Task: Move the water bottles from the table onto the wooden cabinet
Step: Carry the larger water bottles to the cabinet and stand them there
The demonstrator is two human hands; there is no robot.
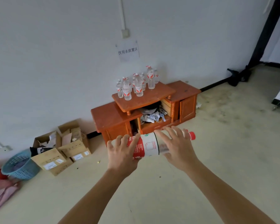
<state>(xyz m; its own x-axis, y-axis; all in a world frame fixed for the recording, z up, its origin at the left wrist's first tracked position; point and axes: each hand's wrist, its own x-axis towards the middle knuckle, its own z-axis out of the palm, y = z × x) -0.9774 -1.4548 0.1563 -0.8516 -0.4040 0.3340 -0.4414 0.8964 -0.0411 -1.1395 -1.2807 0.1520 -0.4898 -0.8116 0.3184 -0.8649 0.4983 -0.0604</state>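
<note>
I hold one large water bottle (pixel 149 145) sideways in front of me, its red cap pointing right and its red-and-white label facing up. My left hand (pixel 122 154) grips the bottle's base end; my right hand (pixel 176 147) grips it near the neck. Beyond the bottle stands the orange wooden cabinet (pixel 153 98) against the white wall. Several clear water bottles (pixel 137 84) with red-and-white labels stand upright at the back of its raised middle top. The table is out of view.
Cardboard boxes (pixel 61 149) and a blue plastic basket (pixel 20 165) sit on the floor left of the cabinet, with pink cloth (pixel 2 191) at the far left. The cabinet's open middle shelf holds clutter. A paper sign (pixel 128 51) hangs on the wall. A dark doorframe (pixel 265 29) rises at right.
</note>
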